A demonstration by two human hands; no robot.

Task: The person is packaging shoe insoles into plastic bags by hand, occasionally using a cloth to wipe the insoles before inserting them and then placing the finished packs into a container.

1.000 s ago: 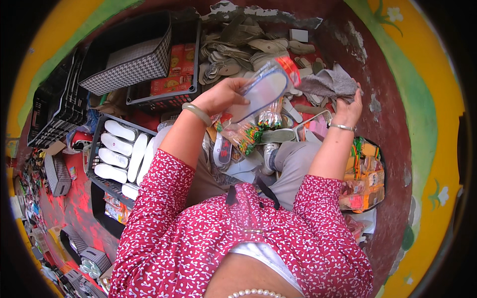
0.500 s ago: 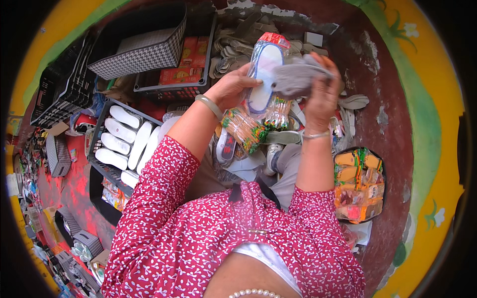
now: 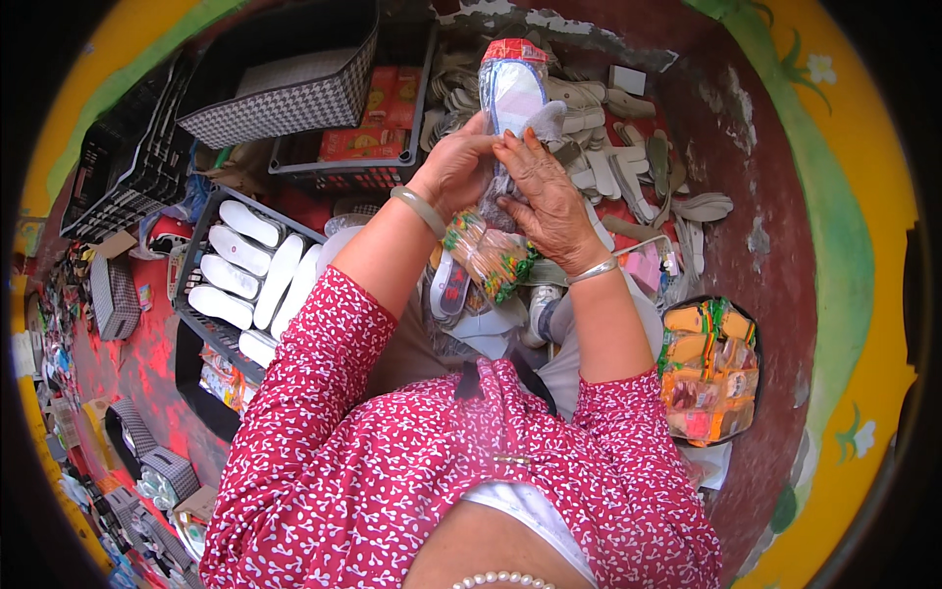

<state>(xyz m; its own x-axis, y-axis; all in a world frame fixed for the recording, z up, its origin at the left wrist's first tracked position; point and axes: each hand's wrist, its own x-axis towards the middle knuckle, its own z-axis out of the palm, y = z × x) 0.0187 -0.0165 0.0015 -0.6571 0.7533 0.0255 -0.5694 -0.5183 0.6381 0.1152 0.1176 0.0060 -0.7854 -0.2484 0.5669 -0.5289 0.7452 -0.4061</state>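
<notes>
- One left hand (image 3: 459,169) pinches the lower end of one clear insole packet (image 3: 515,88) between thumb and fingers; the packet, topped with a red header, points away from the person, raised above the floor things.
- One right hand (image 3: 549,206), fingers stretched out, grips one grey cloth (image 3: 551,119) against the packet.
- Just below the hands, one bundle (image 3: 486,255) with green-and-yellow ends; beside it, one grey sole (image 3: 449,288).
- To the left, one dark crate (image 3: 218,345) where seven white insoles (image 3: 280,283) show.
- To the right, one dark-rimmed basket (image 3: 758,368) of orange packets (image 3: 692,393).
- Farther left, one houndstooth basket (image 3: 289,110) above red boxes (image 3: 359,144).
- Farthest, one white box (image 3: 628,80) beside piled insoles (image 3: 461,83), too overlapped, it seems, to count.
</notes>
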